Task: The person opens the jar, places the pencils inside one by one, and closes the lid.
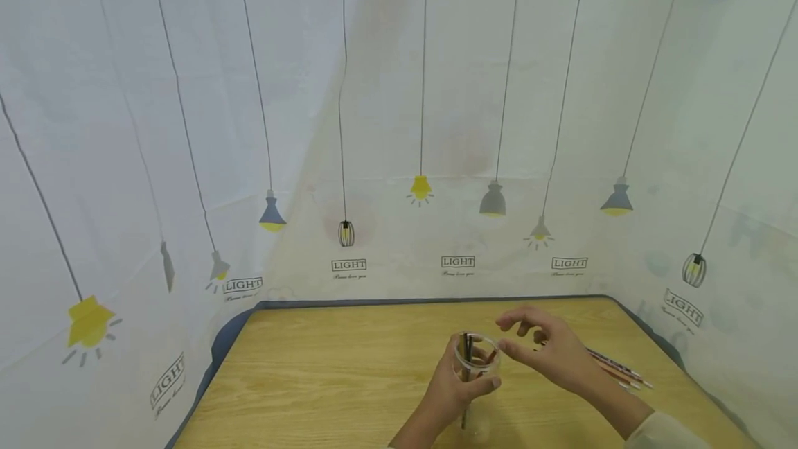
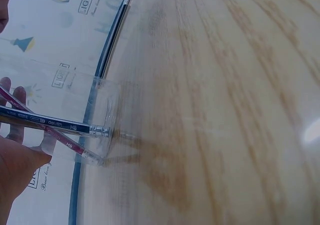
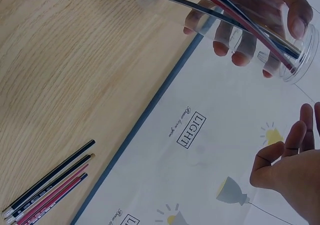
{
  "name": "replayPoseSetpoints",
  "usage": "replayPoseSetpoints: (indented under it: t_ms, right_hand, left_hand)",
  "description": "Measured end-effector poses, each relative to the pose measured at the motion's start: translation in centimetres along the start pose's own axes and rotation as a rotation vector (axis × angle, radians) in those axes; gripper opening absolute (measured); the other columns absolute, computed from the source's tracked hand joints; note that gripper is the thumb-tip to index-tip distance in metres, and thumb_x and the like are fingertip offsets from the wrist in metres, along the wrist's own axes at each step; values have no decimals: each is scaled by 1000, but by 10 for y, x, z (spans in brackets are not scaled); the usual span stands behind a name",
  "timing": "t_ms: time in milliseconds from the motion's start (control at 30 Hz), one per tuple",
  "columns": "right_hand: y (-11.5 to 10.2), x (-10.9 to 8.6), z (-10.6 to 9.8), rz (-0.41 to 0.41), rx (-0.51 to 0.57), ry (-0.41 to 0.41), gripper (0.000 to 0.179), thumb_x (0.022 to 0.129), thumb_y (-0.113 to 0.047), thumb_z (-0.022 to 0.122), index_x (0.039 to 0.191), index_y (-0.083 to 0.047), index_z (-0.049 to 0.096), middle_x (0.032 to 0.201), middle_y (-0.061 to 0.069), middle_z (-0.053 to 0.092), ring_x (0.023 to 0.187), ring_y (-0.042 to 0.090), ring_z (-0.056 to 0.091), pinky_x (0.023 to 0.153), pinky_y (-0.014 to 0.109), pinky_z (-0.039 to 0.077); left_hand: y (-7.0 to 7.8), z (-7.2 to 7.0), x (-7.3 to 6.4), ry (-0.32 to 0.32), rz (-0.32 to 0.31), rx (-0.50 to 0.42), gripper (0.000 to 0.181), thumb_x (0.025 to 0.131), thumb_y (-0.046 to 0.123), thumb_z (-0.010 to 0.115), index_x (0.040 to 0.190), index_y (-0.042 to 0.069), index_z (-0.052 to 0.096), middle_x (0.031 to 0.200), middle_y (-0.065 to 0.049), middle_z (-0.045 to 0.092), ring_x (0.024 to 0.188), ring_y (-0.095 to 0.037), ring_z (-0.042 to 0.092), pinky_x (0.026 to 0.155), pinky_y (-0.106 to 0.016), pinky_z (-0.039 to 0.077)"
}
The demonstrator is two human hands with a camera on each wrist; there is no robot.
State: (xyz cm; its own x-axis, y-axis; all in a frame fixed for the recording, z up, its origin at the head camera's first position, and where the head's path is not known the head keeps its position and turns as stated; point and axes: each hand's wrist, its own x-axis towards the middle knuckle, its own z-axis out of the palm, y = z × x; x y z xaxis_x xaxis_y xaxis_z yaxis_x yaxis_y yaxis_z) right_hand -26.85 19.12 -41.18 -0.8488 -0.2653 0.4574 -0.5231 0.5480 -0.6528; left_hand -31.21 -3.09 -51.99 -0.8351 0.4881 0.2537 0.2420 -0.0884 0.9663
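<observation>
At the near right of the yellowish wood-grain worktop we see a clear cylindrical jar, mouth upward, its long axis close to vertical. The person's left grip, a bare hand, is wrapped round its wall; we cannot tell whether the base meets the worktop. Inside lean a blue-black pencil and a dark red pencil, among others. The right grip, likewise bare, is released: we find nothing between its loosely bent fingers, just right of the rim. Note the governing relation: right of this grip, on the worktop, lies a row of slim black and pink-red pencils, nearly parallel, long axes running from far left to near right, pale ends nearest us. The right grip is the nearer to the row, the left well apart.
</observation>
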Motion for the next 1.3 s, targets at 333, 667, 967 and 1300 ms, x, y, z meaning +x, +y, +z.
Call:
replayPoseSetpoints:
  t_ms: [333, 667, 967, 1300]
  right_hand:
    - [17, -2, -8, 19, -28, 3, 19, 102, -29, 80, 121, -27, 77, 125, -3, 73, 99, 10, 57, 71, 26, 50]
    - [53, -7, -20, 85, -83, 50, 22, 101, -29, 83, 122, -22, 79, 123, -2, 73, 96, 6, 60, 76, 25, 56]
    - [92, -18, -37, 201, -203, 60, 25, 101, -36, 83, 118, -19, 80, 119, 2, 77, 96, 7, 65, 76, 25, 55]
    - [159, -41, -60, 280, -335, 28, 31, 99, -39, 84, 113, -12, 81, 109, 2, 76, 86, 2, 61, 73, 25, 54]
  left_hand:
    - [-1, 0, 0, 3, -1, -14, 68, 95, 27, 83, 152, 29, 46, 138, -3, 60, 128, -20, 66, 110, -31, 58]
    - [-2, 0, 1, 1, -2, -3, 69, 94, 29, 83, 152, 28, 45, 137, -3, 61, 126, -19, 66, 108, -30, 58]
    - [-3, -1, 2, 15, -2, 25, 70, 94, 33, 84, 153, 30, 47, 137, -2, 62, 125, -18, 66, 106, -30, 58]
    - [-3, 0, 2, 7, -9, -7, 70, 94, 32, 84, 153, 30, 46, 137, -3, 60, 126, -19, 65, 107, -27, 58]
